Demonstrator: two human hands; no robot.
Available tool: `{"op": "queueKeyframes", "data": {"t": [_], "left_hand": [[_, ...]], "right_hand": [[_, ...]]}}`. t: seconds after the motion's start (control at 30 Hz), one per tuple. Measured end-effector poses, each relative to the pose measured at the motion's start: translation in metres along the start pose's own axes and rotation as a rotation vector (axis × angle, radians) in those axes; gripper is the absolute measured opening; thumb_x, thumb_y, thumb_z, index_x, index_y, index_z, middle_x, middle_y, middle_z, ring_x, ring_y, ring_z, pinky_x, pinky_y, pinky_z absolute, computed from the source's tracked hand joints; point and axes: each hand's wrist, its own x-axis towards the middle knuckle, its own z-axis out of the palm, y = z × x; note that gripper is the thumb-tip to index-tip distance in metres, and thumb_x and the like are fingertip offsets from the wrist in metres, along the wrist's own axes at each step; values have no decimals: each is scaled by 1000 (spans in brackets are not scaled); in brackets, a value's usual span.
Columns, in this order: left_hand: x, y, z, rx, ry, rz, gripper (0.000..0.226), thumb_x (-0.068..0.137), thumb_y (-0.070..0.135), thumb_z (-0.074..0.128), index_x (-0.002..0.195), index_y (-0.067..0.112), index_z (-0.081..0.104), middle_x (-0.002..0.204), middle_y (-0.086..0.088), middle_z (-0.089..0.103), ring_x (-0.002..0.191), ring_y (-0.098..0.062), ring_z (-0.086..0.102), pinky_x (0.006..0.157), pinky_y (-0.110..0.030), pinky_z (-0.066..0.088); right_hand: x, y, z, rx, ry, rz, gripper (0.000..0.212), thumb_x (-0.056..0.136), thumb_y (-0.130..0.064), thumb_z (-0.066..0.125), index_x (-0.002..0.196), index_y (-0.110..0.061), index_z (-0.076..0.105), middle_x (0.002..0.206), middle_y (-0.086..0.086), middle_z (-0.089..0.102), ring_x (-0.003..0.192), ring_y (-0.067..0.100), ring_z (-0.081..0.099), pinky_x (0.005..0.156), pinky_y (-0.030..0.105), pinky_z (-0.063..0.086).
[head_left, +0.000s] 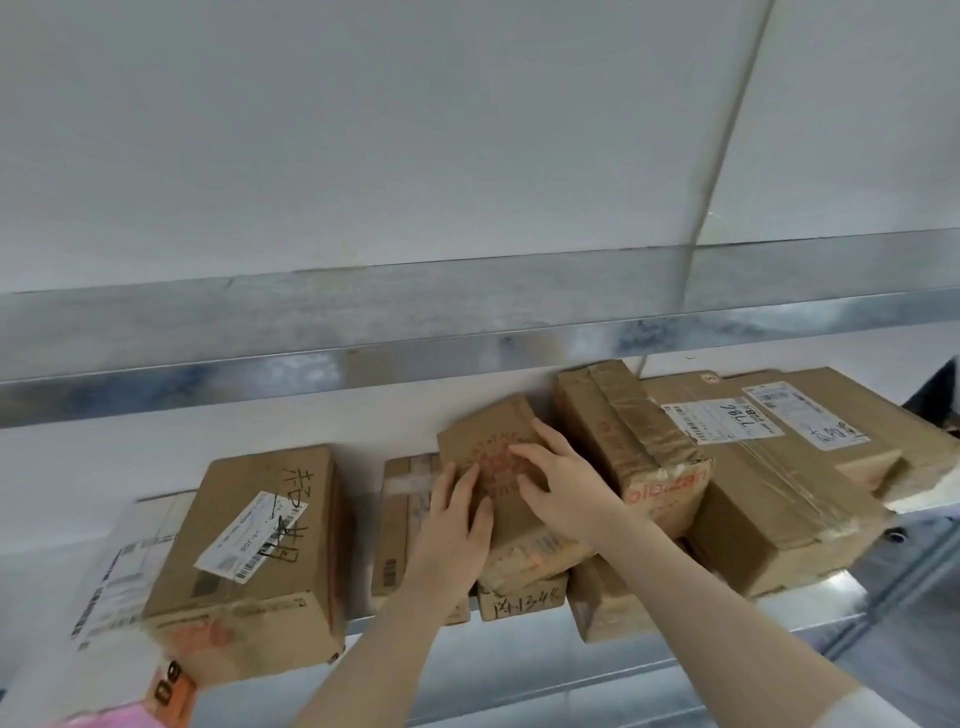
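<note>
A: Lying where is the red-printed parcel (485, 434) found?

B: It is seen on the metal shelf (810, 597), tilted and propped on a small handwritten box (519, 603), between a taped carton (405, 493) and a tall box with orange print (639, 447).

A: How is it handled?

B: The left hand (457, 530) is laid along its left edge, fingers straight, thumb on top. The right hand (558, 486) is spread over the print, fingers barely bent and pressed flat on the cardboard.

A: What else is noted?

B: A labelled box with black handwriting (260, 525) is set further left, and a large flat carton marked 78LL (753, 467) at the right.
</note>
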Motion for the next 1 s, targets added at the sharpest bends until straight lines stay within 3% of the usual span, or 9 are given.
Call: {"op": "queueKeyframes", "data": {"t": [0.07, 0.13, 0.3, 0.47, 0.6, 0.7, 0.8, 1.0], "left_hand": [[1, 0, 7, -75, 30, -21, 50, 100, 43, 27, 149, 36, 18, 158, 13, 2, 123, 5, 24, 82, 6, 26], [3, 2, 11, -89, 55, -38, 50, 100, 44, 27, 149, 36, 16, 157, 16, 1, 116, 7, 22, 68, 5, 29], [-1, 10, 11, -44, 116, -5, 52, 99, 48, 27, 148, 35, 17, 157, 15, 5, 123, -2, 34, 90, -11, 34], [-15, 25, -20, 43, 163, 20, 52, 98, 47, 29, 148, 32, 22, 159, 12, 5, 138, -20, 30, 108, -38, 38], [-37, 33, -67, 181, 219, 10, 52, 97, 48, 29, 147, 34, 24, 159, 12, 7, 136, -32, 32, 106, -45, 37], [-56, 31, -109, 270, 283, -33, 51, 97, 48, 29, 146, 34, 24, 158, 13, 8, 130, -37, 37, 102, -47, 40], [-83, 24, -152, 324, 361, -87, 52, 96, 47, 32, 145, 31, 27, 157, 11, 12, 128, -40, 38, 101, -49, 39], [-194, -48, -256, 370, 528, -360, 54, 94, 47, 29, 144, 30, 26, 157, 13, 13, 127, -42, 36, 99, -51, 38]], "right_hand": [[4, 2, 5, 19, 9, -16, 46, 92, -37, 50, 137, -33, 43, 158, -10, 6, 138, 18, 30, 105, 27, 33], [5, 3, 6, 40, 23, -21, 46, 91, -37, 52, 136, -33, 44, 158, -11, 7, 138, 15, 29, 101, 21, 29], [-1, -3, 2, 45, 42, -34, 44, 91, -35, 54, 134, -33, 48, 158, -9, 12, 130, 13, 41, 96, 17, 32], [-15, -28, -10, 109, 99, -71, 42, 91, -34, 55, 133, -32, 51, 156, -9, 20, 132, 14, 39, 97, 20, 35], [-22, -70, -18, 193, 133, -126, 39, 91, -31, 57, 129, -34, 54, 154, -8, 26, 133, 11, 36, 99, 17, 26], [-19, -110, -14, 245, 117, -192, 38, 92, -30, 55, 130, -33, 54, 153, -7, 28, 135, 14, 34, 103, 22, 26], [-15, -156, -1, 301, 47, -257, 37, 94, -29, 52, 131, -35, 51, 153, -7, 27, 137, 16, 30, 108, 31, 26], [-27, -301, 85, 437, -211, -500, 35, 93, -32, 54, 127, -40, 54, 151, -11, 30, 137, 12, 28, 108, 29, 21]]}}
